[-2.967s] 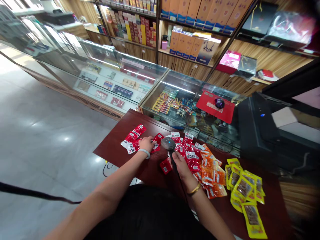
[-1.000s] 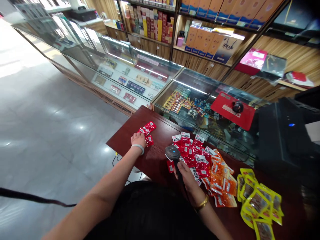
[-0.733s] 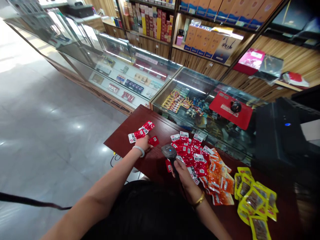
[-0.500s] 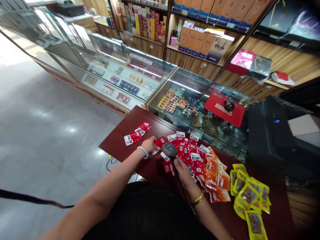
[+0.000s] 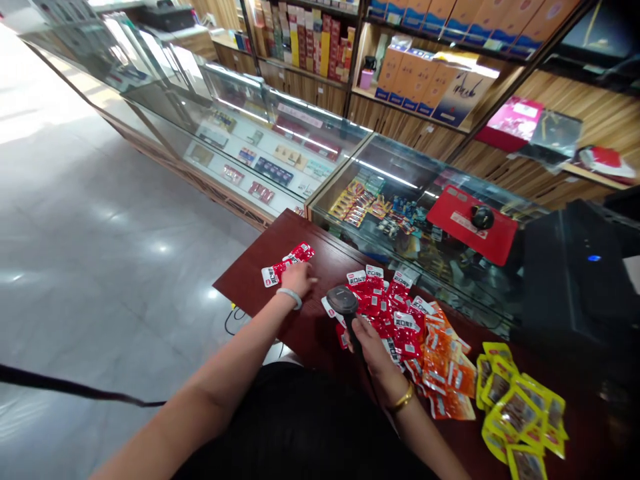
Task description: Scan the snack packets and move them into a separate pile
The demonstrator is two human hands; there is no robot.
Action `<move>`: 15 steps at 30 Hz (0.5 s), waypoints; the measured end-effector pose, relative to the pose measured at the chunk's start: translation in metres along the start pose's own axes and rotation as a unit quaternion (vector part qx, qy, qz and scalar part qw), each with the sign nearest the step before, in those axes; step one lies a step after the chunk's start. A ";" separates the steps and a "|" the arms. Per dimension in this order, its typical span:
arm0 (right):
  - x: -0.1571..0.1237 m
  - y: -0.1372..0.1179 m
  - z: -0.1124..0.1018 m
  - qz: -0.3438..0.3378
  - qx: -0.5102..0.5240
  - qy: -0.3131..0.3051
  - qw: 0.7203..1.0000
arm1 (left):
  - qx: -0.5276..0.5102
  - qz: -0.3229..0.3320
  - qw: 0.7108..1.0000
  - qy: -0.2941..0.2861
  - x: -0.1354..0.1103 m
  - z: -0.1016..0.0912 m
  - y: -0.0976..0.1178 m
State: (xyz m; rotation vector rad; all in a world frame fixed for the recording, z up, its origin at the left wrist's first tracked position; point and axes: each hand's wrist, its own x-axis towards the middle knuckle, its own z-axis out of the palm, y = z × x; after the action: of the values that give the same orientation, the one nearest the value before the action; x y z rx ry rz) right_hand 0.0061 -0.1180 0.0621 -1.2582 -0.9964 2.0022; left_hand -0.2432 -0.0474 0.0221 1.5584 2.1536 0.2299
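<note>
On the dark red-brown table, packets lie in several groups before the person. At the left end are two red packets, one overlapping the other, with a white end showing near the table's edge. The left hand, a pale bracelet at its wrist, is bent over them from the right, covering part of the nearer one; its fingers point rightward, and whether its grip is released or pinching something underneath cannot be told. The right hand, with a gold bracelet, has its grip wrapped round the handle of a black scanner, whose rounded head is raised over the left side of a heap of red packets. Orange packets adjoin that heap on its right, partly overlapped with it, and yellow packets form a separate pile further right. Beyond the table stands a glass display case, a red mat on its top with a dark mouse resting there.
</note>
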 end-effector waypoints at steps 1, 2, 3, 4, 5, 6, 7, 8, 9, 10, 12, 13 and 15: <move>0.003 0.001 0.003 0.005 -0.005 -0.007 1.000 | 0.033 -0.062 0.997 0.031 0.003 -0.009 -0.015; 0.006 0.003 0.006 0.011 -0.009 -0.011 1.000 | 0.057 -0.117 0.990 0.049 0.005 -0.018 -0.031; 0.009 0.005 0.008 0.015 -0.013 -0.015 1.000 | 0.073 -0.159 0.983 0.052 0.006 -0.025 -0.046; 0.010 0.007 0.009 0.018 -0.016 -0.019 1.000 | 0.084 -0.188 0.977 0.051 0.007 -0.031 -0.060; 0.012 0.009 0.011 0.020 -0.018 -0.023 0.999 | 0.093 -0.204 0.973 0.044 0.008 -0.034 -0.072; 0.012 0.011 0.011 0.020 -0.018 -0.026 0.999 | 0.101 -0.209 0.972 0.036 0.008 -0.036 -0.081; 0.013 0.012 0.011 0.021 -0.018 -0.029 0.999 | 0.106 -0.206 0.972 0.025 0.007 -0.035 -0.087; 0.013 0.013 0.011 0.022 -0.018 -0.030 0.999 | 0.103 -0.197 0.975 0.008 0.006 -0.033 -0.090; 0.013 0.013 0.011 0.025 -0.017 -0.028 0.999 | 0.089 -0.184 0.979 -0.018 0.004 -0.030 -0.091; 0.014 0.012 0.010 0.027 -0.016 -0.025 0.999 | 0.065 -0.168 0.982 -0.048 0.001 -0.026 -0.089; 0.014 0.011 0.010 0.028 -0.016 -0.021 0.999 | -0.001 -0.132 0.986 -0.102 -0.005 -0.014 -0.079; 0.014 0.009 0.011 0.027 -0.015 -0.019 0.999 | -0.030 -0.115 0.986 -0.117 -0.008 -0.008 -0.072; 0.015 0.007 0.012 0.020 -0.014 -0.016 1.000 | -0.065 -0.085 0.986 -0.128 -0.012 0.003 -0.055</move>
State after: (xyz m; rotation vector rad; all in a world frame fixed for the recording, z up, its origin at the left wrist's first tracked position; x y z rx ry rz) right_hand -0.0109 -0.1136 0.0524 -1.2726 -1.0257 2.0519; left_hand -0.2858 -0.0782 0.0005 1.2512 2.0131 0.1045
